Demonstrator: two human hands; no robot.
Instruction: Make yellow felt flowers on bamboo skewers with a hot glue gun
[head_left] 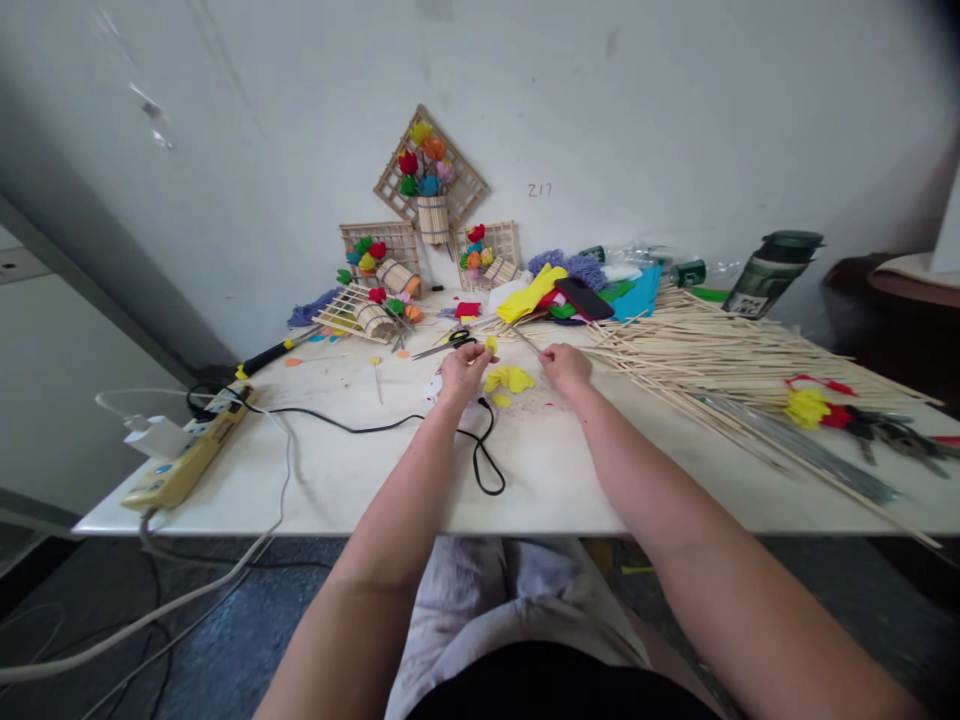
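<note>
My left hand (463,368) is over the middle of the white table (360,480), fingers pinched on a small yellow felt piece (491,345). My right hand (566,366) is curled shut on a thin wooden stick (527,341) that slants up to the left. Between the two hands lie several yellow felt pieces (509,379). Scissors (444,345) rest just beyond my left hand.
A black cable (480,455) loops near my wrists. A power strip (187,455) sits at the left edge. A heap of wooden sticks (720,365) covers the right side. Felt scraps (577,290), finished flower frames (431,195) and a green bottle (772,270) line the wall.
</note>
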